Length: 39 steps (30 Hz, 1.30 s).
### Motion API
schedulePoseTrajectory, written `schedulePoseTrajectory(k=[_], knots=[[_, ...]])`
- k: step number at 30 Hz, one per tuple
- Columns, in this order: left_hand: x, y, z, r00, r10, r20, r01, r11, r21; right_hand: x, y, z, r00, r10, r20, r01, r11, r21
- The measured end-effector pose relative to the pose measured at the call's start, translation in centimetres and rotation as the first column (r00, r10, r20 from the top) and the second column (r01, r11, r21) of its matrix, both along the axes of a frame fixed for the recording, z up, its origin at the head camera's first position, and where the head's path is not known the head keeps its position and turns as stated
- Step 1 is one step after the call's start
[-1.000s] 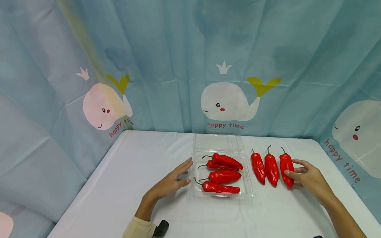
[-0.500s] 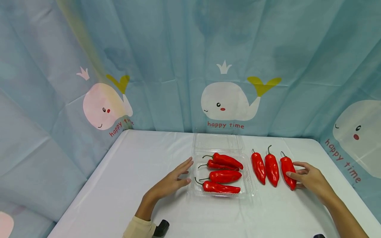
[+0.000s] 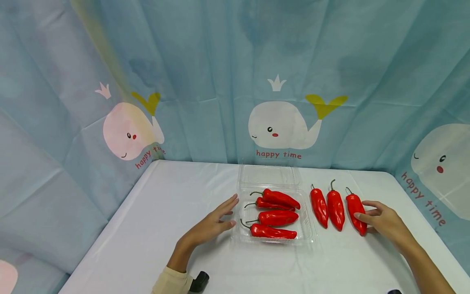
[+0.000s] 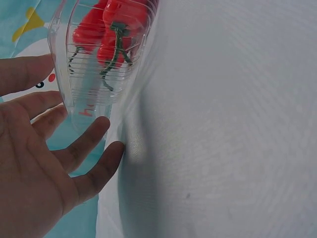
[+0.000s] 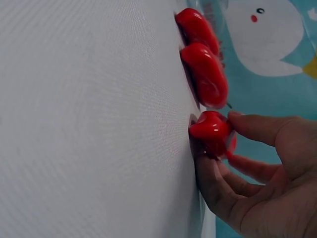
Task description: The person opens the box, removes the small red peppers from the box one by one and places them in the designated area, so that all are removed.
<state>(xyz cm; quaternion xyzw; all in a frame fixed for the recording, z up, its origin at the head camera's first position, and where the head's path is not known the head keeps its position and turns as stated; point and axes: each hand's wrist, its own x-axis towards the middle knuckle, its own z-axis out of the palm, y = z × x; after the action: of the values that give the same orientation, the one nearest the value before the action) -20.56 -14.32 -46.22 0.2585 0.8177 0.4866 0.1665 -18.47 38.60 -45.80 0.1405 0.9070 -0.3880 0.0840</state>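
A clear plastic clamshell box (image 3: 308,234) lies with its lid laid back and holds several red peppers (image 3: 278,218) with green stems. My left hand (image 3: 207,226) is at the box's left side, fingers extended; in the left wrist view its fingertips are by the box wall, and whether they touch cannot be told. To the box's right, my right hand (image 3: 385,222) pinches the rightmost loose red pepper (image 3: 355,210) between thumb and fingers. In the right wrist view this pepper (image 5: 213,131) is at the table surface, with fingers under its near side.
Two more loose red peppers, a left one (image 3: 318,208) and a middle one (image 3: 335,210), lie side by side between the box and the held pepper. A white cloth covers the table (image 3: 147,228). Behind it hangs a blue whale-print curtain (image 3: 205,81).
The rightmost pepper's lower end has shifted slightly right and toward me, so it lies more slanted, with my right hand on it. My left hand stays in place.
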Motion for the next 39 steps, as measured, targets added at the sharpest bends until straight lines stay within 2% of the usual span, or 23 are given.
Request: schedulePoseTrajectory(k=[12, 19, 29, 33, 39], knots=[[-0.2, 0.0, -0.1, 1.000, -0.005, -0.005, 0.005, 1.000, -0.002, 0.4, -0.3, 0.5, 0.998, -0.008, -0.062, 0.011, 0.999, 0.050], [-0.1, 0.0, -0.1, 1.000, -0.005, 0.002, 0.005, 1.000, -0.001, 0.9, -1.3, 1.0, 0.988, -0.030, -0.151, 0.042, 0.996, 0.080], [-0.1, 0.0, -0.2, 1.000, -0.005, 0.000, 0.005, 1.000, 0.001, 1.4, -3.7, 1.7, 0.953, -0.041, -0.299, 0.070, 0.994, 0.087], [-0.1, 0.0, -0.2, 1.000, -0.003, -0.003, 0.003, 1.000, -0.001, 1.4, -4.9, 2.2, 0.943, -0.030, -0.333, 0.054, 0.997, 0.062], [-0.1, 0.1, 0.0, 1.000, 0.002, 0.000, -0.002, 1.000, 0.000, 1.5, -6.6, 2.9, 0.912, 0.015, -0.411, 0.008, 0.998, 0.055]])
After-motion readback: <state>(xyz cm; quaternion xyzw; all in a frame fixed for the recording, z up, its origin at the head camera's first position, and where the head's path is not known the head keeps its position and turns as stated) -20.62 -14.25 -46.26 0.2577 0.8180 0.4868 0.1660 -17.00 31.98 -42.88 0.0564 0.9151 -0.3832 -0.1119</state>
